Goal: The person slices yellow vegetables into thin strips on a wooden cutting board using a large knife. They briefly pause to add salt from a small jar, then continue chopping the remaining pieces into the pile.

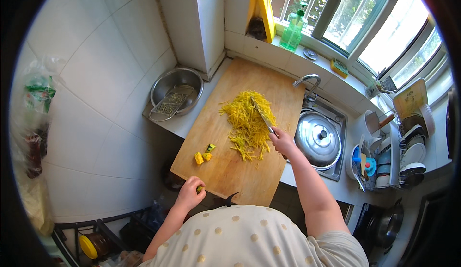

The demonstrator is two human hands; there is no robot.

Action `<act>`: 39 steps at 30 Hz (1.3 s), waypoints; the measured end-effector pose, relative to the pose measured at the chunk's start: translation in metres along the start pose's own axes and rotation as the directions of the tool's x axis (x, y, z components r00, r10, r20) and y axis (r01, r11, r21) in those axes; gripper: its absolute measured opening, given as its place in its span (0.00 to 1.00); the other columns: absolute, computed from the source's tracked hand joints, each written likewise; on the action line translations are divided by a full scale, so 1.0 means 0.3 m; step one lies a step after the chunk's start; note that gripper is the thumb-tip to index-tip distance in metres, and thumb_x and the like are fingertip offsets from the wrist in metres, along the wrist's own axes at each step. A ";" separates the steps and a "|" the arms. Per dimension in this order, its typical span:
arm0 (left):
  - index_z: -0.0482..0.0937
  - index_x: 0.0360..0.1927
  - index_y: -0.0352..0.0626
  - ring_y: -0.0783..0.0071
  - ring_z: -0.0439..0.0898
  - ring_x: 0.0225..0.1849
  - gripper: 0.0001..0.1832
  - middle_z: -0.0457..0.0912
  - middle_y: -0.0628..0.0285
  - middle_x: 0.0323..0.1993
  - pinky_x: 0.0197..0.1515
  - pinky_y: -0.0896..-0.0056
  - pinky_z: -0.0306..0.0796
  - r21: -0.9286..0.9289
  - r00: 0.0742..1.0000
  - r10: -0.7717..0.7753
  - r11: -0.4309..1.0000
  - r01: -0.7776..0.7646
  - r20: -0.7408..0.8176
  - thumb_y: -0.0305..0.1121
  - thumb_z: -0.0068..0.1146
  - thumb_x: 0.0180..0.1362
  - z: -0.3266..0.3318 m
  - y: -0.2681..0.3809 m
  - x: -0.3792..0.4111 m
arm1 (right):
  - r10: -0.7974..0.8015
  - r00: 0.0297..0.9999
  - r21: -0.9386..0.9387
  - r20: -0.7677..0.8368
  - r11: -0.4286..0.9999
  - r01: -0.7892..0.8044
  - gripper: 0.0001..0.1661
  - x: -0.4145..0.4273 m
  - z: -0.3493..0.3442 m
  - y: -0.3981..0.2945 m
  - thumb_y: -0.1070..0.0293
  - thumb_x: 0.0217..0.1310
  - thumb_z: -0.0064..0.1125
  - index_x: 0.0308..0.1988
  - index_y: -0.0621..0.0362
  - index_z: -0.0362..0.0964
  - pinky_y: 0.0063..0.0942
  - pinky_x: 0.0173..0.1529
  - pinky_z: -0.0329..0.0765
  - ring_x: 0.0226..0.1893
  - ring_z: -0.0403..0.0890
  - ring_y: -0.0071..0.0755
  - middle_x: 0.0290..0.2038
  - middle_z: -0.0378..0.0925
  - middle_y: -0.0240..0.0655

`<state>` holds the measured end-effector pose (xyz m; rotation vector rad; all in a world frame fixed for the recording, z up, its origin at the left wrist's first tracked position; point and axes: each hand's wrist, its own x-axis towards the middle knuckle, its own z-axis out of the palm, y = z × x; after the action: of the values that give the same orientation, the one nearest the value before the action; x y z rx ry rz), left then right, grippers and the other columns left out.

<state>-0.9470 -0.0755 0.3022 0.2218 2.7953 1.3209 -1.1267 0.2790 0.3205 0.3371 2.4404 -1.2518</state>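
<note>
My right hand (282, 141) grips a kitchen knife (262, 112), its blade lying against a heap of shredded yellow vegetable, perhaps squash (246, 122). The heap spreads over the middle of a large wooden cutting board (219, 173). At the board's near left edge, my left hand (191, 194) curls around a small dark green and yellow piece (199, 189), mostly hidden by the fingers. Just beyond that hand, a few yellow chunks (198, 157) lie on the board, and one chunk (210, 147) shows green skin.
A steel bowl (158, 83) with a metal grater (173, 103) stands left of the board. To the right, a domed lid (317, 141) covers a vessel in the sink (336, 171) below a faucet (309, 81). Farther right is a dish rack (396, 151). A soap bottle (292, 32) stands on the sill.
</note>
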 end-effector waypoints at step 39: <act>0.76 0.31 0.37 0.55 0.78 0.39 0.08 0.77 0.54 0.36 0.41 0.63 0.74 -0.023 0.997 -0.066 0.998 0.066 -0.030 0.24 0.60 0.46 -0.079 -0.092 -0.037 | -0.039 0.998 0.664 0.041 0.748 0.002 0.25 0.043 0.452 -0.019 0.58 0.71 0.51 0.63 0.53 0.64 0.21 0.18 0.66 0.15 0.67 0.21 0.21 0.69 0.28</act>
<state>-0.9413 -0.1125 0.2958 0.1083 2.7856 1.3508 -1.1108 0.1654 0.2468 0.4527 1.8636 -2.0935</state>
